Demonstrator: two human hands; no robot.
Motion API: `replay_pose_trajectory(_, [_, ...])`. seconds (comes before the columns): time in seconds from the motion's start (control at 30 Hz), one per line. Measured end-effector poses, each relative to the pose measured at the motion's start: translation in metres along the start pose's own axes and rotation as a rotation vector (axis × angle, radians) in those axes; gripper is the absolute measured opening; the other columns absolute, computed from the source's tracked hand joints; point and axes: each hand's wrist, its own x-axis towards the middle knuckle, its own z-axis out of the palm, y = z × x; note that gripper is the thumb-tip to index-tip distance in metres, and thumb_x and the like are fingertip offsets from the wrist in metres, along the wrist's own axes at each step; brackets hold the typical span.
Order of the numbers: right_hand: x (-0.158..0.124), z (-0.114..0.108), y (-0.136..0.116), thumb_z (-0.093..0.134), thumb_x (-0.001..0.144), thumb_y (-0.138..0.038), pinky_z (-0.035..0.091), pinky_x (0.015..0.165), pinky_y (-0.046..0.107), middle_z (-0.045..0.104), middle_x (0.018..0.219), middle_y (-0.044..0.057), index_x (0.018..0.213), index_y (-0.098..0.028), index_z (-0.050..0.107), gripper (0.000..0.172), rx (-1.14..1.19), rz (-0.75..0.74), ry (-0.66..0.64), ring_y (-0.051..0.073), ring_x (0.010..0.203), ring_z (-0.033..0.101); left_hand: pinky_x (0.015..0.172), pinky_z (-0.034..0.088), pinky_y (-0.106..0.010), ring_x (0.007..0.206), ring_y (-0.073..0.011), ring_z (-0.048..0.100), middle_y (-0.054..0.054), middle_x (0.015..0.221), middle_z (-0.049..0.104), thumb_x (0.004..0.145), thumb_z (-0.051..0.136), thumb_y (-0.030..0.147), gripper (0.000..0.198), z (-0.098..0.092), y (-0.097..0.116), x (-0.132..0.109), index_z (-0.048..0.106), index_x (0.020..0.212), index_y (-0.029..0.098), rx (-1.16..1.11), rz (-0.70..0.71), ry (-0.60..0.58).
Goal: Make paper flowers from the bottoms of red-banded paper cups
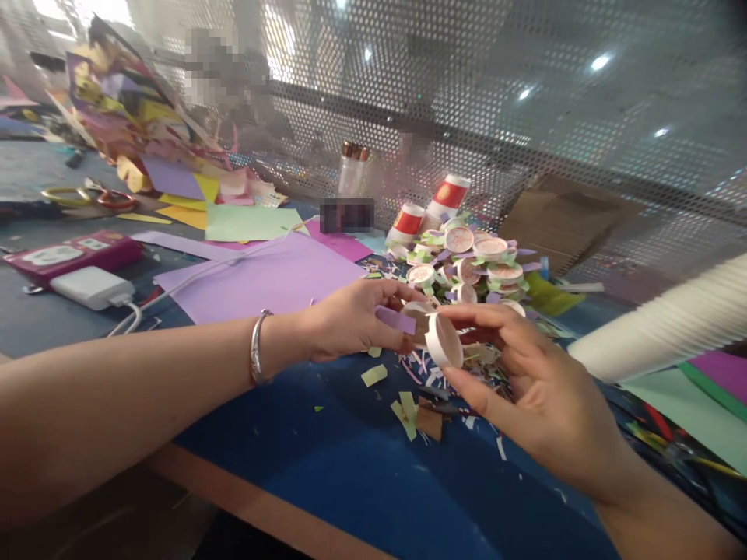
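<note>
My right hand [540, 381] pinches a shallow white round paper piece [447, 341], like a cut-off cup bottom, tilted on its edge between thumb and fingers. Close beside it, my left hand [353, 315] has its thumb and fingers closed around a second pale round piece [421, 317] with a purple paper strip [397, 320] at its side. Whether the two round pieces touch is hard to make out. Behind both hands lies a heap of similar round pieces [490, 247] with green and purple paper tabs.
Two red-and-white paper cups [407, 223] stand behind the heap. A purple sheet [280, 272] lies left, crossed by a white cable, near a pink box [73, 253] and white charger [92, 286]. Paper scraps [408, 412] litter the front. Stacked white cups [665, 311] lean in at right.
</note>
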Motion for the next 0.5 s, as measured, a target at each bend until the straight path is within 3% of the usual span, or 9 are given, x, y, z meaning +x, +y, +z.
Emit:
replay_pose_trajectory(0.2, [0.0051, 0.0033, 0.0020, 0.066, 0.091, -0.019, 0.048, 0.108, 0.046, 0.066, 0.129, 0.008, 0.131, -0.026, 0.058, 0.041, -0.242, -0.216, -0.004, 0.027, 0.123, 0.060, 0.070, 0.048, -0.025, 0.074, -0.0115, 0.061, 0.001, 0.089, 0.066, 0.064, 0.081, 0.005, 0.048, 0.0044, -0.0008, -0.0027, 0.067, 0.109, 0.014, 0.049, -0.002, -0.054])
replay_pose_trajectory(0.5, [0.0044, 0.0044, 0.0037, 0.066, 0.092, -0.016, 0.049, 0.107, 0.040, 0.067, 0.129, 0.006, 0.132, -0.024, 0.059, 0.041, -0.300, -0.261, -0.018, 0.023, 0.122, 0.061, 0.073, 0.047, -0.026, 0.085, -0.0156, 0.062, -0.003, 0.100, 0.070, 0.066, 0.083, 0.017, 0.052, 0.0001, -0.0057, -0.0026, 0.067, 0.115, 0.016, 0.307, 0.035, -0.084])
